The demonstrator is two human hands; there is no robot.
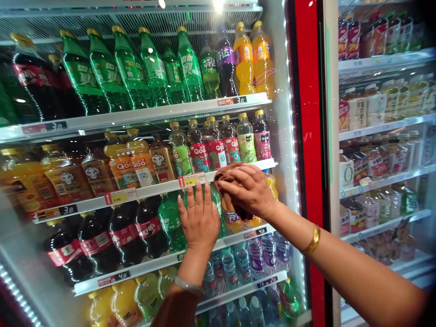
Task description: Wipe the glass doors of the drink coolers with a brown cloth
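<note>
My right hand [250,186], with a gold bangle [312,240] on its wrist, presses a crumpled brown cloth [238,206] against what looks like the clear glass front of a drinks fridge. Flat on the same surface, just to the left, my left hand [199,222] has its fingers stretched upward and holds nothing. A pale bangle [188,286] circles that wrist. Behind the hands are a shelf edge with a price label [192,180] and large green bottles [170,218]. The cloth partly covers an orange-drink bottle.
Bottles fill several fridge shelves, among them green soda bottles [126,68], dark cola bottles [119,236] and small juice bottles [199,150]. A red upright frame [308,113] borders the fridge on the right. Beyond it stands another fridge with stocked shelves [384,131].
</note>
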